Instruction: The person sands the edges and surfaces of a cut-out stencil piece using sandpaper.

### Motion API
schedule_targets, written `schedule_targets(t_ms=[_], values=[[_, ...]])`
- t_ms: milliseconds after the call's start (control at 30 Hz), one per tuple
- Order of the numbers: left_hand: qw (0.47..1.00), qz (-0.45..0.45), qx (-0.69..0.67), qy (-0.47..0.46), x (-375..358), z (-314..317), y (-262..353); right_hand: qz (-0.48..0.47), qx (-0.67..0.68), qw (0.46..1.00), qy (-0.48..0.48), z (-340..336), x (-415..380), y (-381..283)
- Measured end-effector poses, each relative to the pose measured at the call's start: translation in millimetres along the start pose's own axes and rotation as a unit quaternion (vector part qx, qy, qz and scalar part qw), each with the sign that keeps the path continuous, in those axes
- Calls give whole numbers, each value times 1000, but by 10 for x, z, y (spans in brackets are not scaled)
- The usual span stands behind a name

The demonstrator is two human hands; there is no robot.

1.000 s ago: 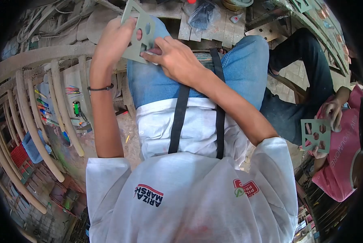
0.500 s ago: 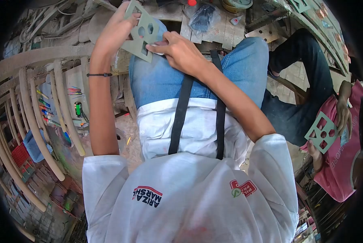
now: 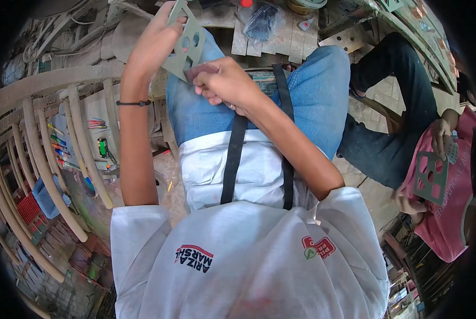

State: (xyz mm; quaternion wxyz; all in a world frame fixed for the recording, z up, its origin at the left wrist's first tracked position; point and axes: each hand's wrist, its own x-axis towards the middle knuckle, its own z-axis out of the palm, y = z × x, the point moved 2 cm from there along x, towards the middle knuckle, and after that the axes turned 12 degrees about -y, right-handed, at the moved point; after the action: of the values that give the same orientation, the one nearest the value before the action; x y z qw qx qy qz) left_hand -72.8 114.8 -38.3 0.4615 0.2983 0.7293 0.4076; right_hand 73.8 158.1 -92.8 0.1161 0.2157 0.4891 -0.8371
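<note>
A grey-green flat panel [image 3: 190, 45] with triangular and round cut-outs is tilted above the knee of the blue jeans [image 3: 182, 106]. Its upper left part is held by my left hand [image 3: 161, 40], with fingers wrapped over the edge. Close to the panel's lower end, my right hand [image 3: 224, 82] pinches a dark reddish-brown piece [image 3: 201, 70], which touches or overlaps the panel's edge there. A black strap [image 3: 235, 154] runs down beneath my right forearm.
Wooden railings [image 3: 41, 154] curve along the left. At the right, a co-worker in a pink top [image 3: 453, 212] holds a similar panel [image 3: 431, 178]. A plastic bag [image 3: 262, 22] and a small bottle [image 3: 305, 24] lie on boards ahead.
My right hand has turned, and the brown piece now shows in its fingers. The panel in my left hand has tilted more edge-on. The co-worker's panel and hands have shifted.
</note>
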Motion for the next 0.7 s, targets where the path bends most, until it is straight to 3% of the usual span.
schedule_targets(t_ms=[133,200,333,400,600,667,700], values=[[1000,24,-3,14,36,4,-46,-12,91,996,2,58,-35,-19],[996,70,54,8,6,-3,-22,-14,187,982,13,111,-58,-15],[982,138,127,15,-9,39,-13,-58,238,970,11,-43,90,-127],[998,-2,53,35,-46,66,30,-53,285,957,3,5,101,-158],[999,48,7,6,57,29,-128,-17,240,970,9,68,56,-125],[998,55,24,8,66,10,-170,-77,198,974,73,86,101,-152],[997,64,41,12,54,1,-124,-43,123,990,58,154,50,-101]])
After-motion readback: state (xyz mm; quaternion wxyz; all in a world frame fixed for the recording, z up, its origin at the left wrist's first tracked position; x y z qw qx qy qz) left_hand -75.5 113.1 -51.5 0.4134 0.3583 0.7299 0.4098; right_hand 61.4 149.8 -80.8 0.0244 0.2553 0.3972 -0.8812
